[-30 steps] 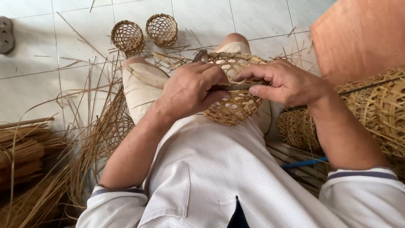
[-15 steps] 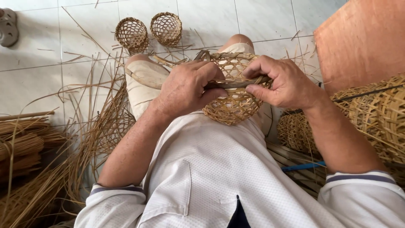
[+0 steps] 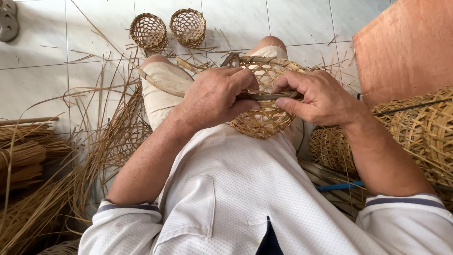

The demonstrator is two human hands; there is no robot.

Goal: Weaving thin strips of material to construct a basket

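A small open-weave bamboo basket (image 3: 265, 118) rests on my lap between my knees. My left hand (image 3: 214, 97) grips its near rim and pinches a flat bamboo strip (image 3: 266, 96) that runs along the rim. My right hand (image 3: 315, 97) holds the other end of that strip between thumb and fingers, right against the basket's edge. A longer strip (image 3: 158, 85) trails off to the left over my knee.
Two finished small baskets (image 3: 149, 31) (image 3: 188, 26) stand on the white tiled floor ahead. Loose bamboo strips (image 3: 56, 189) and bundles (image 3: 26, 151) lie at left. Larger woven baskets (image 3: 424, 132) and a brown board (image 3: 406, 47) crowd the right side.
Both hands have stayed on the basket rim. My right hand's fingers have shifted slightly along the strip. The view has dipped a little.
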